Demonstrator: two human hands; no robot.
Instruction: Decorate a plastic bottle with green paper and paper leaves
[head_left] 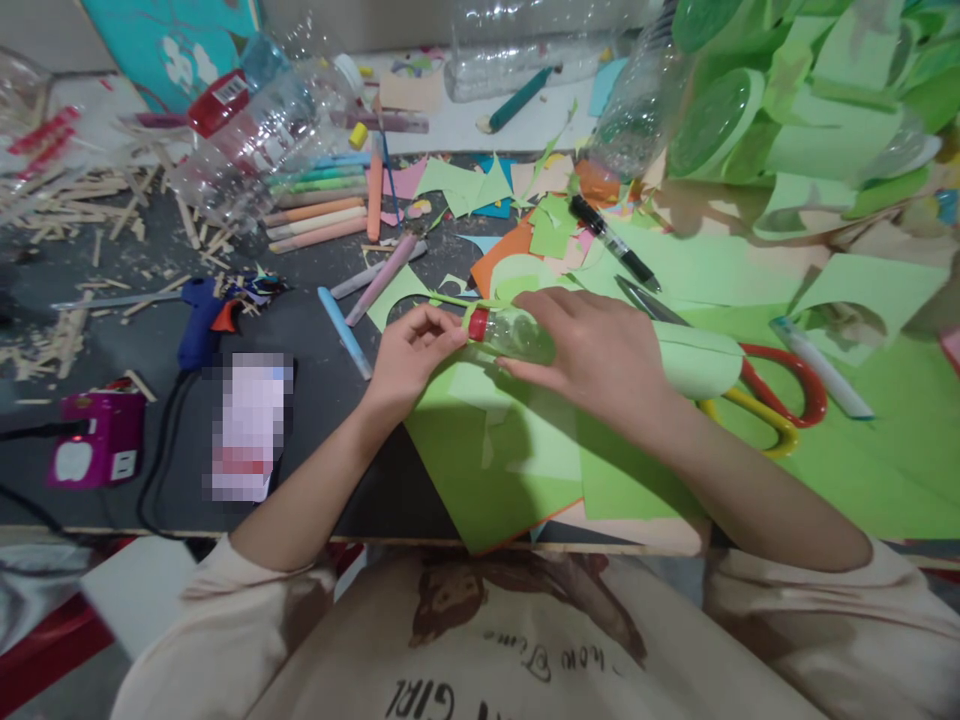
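Note:
A small clear plastic bottle [517, 335] with a red cap [478, 324] lies on its side over green paper sheets [510, 460]; its far end is wrapped in light green paper [701, 360]. My right hand [592, 345] lies over the bottle, fingers closed round its body. My left hand [412, 355] is at the cap end, fingers pinched on a thin green paper strip [450, 300] by the bottle's neck.
Red and yellow scissors [780, 400] lie right of the bottle. A black pen [615, 243], coloured markers [322, 215], large clear bottles [255, 130], a blue glue gun [199, 320], wooden sticks [67, 200] and a magenta box [94, 435] crowd the dark table [300, 330].

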